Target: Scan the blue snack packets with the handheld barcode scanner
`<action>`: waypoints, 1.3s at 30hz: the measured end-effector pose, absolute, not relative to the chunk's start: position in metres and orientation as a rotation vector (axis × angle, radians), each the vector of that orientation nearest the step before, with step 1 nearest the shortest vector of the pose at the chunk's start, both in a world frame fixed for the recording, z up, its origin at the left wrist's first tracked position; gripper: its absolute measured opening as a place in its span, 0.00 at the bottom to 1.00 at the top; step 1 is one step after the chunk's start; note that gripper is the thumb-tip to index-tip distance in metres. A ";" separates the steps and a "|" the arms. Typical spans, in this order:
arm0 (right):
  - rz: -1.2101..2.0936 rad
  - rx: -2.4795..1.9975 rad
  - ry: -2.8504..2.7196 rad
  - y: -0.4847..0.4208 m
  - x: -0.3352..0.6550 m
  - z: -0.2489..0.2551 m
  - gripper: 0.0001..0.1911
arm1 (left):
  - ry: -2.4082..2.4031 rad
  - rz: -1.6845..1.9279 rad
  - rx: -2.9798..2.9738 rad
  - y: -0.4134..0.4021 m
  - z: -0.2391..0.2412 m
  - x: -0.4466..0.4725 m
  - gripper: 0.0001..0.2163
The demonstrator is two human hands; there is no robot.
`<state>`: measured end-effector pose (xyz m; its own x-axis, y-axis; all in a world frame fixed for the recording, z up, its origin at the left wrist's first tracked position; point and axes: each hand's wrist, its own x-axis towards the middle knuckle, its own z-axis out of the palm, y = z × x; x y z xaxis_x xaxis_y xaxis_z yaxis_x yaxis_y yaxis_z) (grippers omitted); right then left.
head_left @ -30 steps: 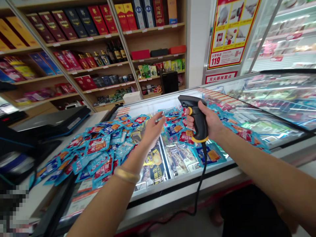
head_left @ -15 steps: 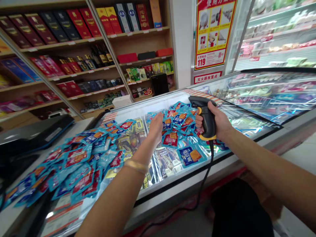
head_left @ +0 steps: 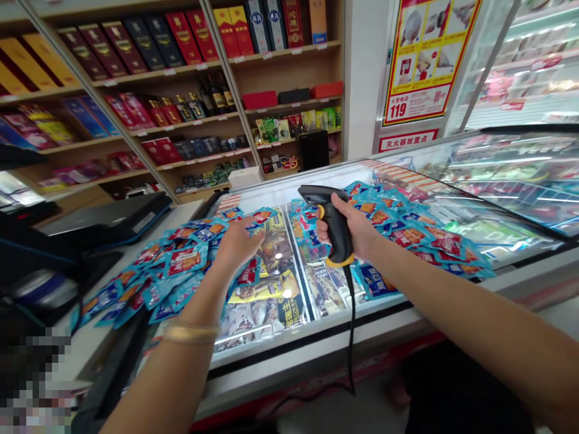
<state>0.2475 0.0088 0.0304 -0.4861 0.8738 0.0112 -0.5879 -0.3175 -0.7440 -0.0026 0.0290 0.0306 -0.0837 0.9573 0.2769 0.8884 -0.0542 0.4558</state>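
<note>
My right hand (head_left: 350,228) grips a black and yellow barcode scanner (head_left: 337,232) by its handle, with its head turned left. A black cable runs down from the handle. My left hand (head_left: 239,244), a gold bracelet on its wrist, is over the right side of the left pile of blue snack packets (head_left: 185,259). Its thumb stands apart from the fingers, which are partly hidden and blurred; no packet shows clearly in its grasp. Another pile of the same snack packets (head_left: 407,226) lies behind and to the right of the scanner, partly covered by my right forearm.
Both piles rest on the glass top of a chest freezer (head_left: 266,346), with packaged goods showing through it. A dark machine (head_left: 108,226) stands on the left counter. Shelves of boxes and bottles (head_left: 181,108) line the back, beside a red and yellow poster (head_left: 429,60).
My left hand has moved left from the right pile to the left pile, its thumb now apart. The scanner in my right hand has also moved left. The view has turned left.
</note>
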 end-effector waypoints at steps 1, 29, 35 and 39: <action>1.968 -0.494 -0.881 0.010 0.235 0.030 0.21 | 2.153 0.690 2.074 0.025 0.033 -0.016 0.21; 2.078 -0.591 -0.915 0.003 0.196 0.001 0.21 | 2.120 0.698 2.090 -0.004 0.010 -0.016 0.41; 2.086 -0.629 -0.914 0.001 0.197 0.004 0.21 | 2.270 0.548 1.982 -0.005 0.014 -0.022 0.31; 2.086 -0.636 -0.913 -0.001 0.196 0.005 0.21 | 2.174 0.911 1.915 -0.004 0.013 -0.021 0.33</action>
